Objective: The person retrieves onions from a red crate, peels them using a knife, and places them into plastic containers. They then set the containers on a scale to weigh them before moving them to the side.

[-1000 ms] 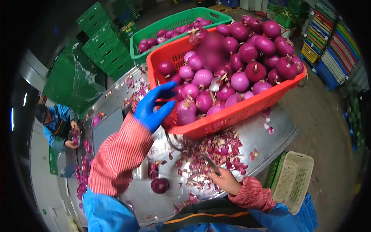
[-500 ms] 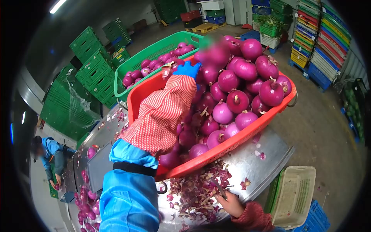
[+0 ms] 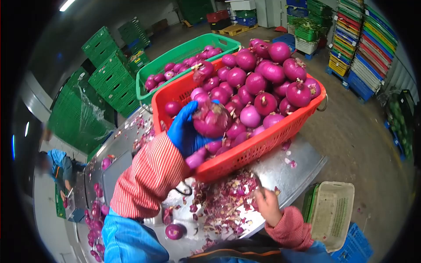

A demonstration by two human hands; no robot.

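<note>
My left hand point(image 3: 180, 132), in a blue glove, is closed around a red onion point(image 3: 213, 121) with loose, papery skin. It hangs over the near left part of a red crate point(image 3: 250, 161) heaped with red onions point(image 3: 265, 104). My bare right hand point(image 3: 268, 207) grips a small knife point(image 3: 258, 180) with the blade pointing up and away, low over the steel table's right side. Onion peelings point(image 3: 226, 204) lie scattered on the table between my hands. One loose onion point(image 3: 174, 231) rests on the steel near my left sleeve.
Behind the red crate stands a green crate point(image 3: 142, 90) with more onions. At far left a person in blue point(image 3: 61, 164) works beside a pile of onions point(image 3: 94, 225). An off-white crate point(image 3: 348, 215) is at lower right. Stacked crates point(image 3: 366, 65) line the back.
My left hand has come back from the far side of the red crate, now with an onion in it. My right hand, with the knife, has risen slightly. A loose onion now shows on the table.
</note>
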